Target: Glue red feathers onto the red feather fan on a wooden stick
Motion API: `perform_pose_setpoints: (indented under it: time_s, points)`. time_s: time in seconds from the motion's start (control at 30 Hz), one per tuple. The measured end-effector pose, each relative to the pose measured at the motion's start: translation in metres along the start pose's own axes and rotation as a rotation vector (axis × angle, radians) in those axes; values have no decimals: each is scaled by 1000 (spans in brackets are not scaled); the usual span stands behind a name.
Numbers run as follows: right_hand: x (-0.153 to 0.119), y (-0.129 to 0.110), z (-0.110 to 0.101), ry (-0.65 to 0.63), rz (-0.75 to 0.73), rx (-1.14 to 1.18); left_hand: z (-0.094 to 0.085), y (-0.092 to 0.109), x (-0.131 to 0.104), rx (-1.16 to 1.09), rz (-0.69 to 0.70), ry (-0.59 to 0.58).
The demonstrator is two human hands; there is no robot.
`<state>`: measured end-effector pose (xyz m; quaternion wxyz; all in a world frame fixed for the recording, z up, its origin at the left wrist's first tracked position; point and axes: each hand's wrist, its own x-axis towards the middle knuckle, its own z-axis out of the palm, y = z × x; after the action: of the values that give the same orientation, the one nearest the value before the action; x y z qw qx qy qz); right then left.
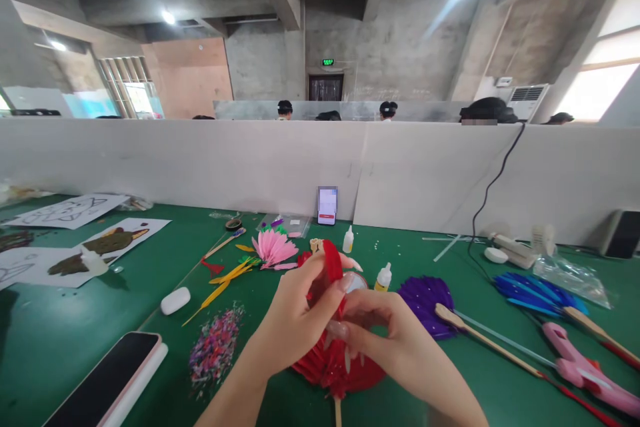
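Note:
A red feather [332, 261] stands up between the thumb and fingers of my left hand [303, 313], its rounded tip bent at the top. My right hand [395, 330] is closed in a pinch near the feather's lower end, its fingertips close to my left thumb. Just beneath both hands lies a red feather fan [360, 377] with a wooden handle [338, 410] pointing toward me. My fingers cover the fan's upper part. Behind the hands, a round container [356, 280] is partly hidden. A small glue bottle [383, 277] stands beside it, and another glue bottle [349, 240] farther back.
A purple feather fan [427, 307], blue feather fan [537, 293] and pink glue gun [590, 373] lie right. Left are pink feathers [274, 247], yellow feathers [220, 287], colourful bits [216, 350], a white case [175, 301] and a phone [107, 380]. A white partition [225, 167] stands behind.

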<state>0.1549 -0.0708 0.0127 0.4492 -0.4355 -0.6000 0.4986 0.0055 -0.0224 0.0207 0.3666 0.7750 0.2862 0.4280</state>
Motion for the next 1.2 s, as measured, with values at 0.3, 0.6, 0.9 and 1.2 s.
perform_pose_setpoints:
  time_s: [0.3, 0.6, 0.9, 1.2]
  points:
    - [0, 7, 6, -99, 0, 2, -14, 10, -9, 250, 83, -232]
    - [-7, 23, 0, -52, 76, -67, -13, 18, -12, 418, 155, -384]
    - [-7, 30, 14, -30, 232, 182, -14, 22, -16, 372, 176, -342]
    - [2, 28, 29, -37, 132, 312, -19, 17, -18, 350, 174, -167]
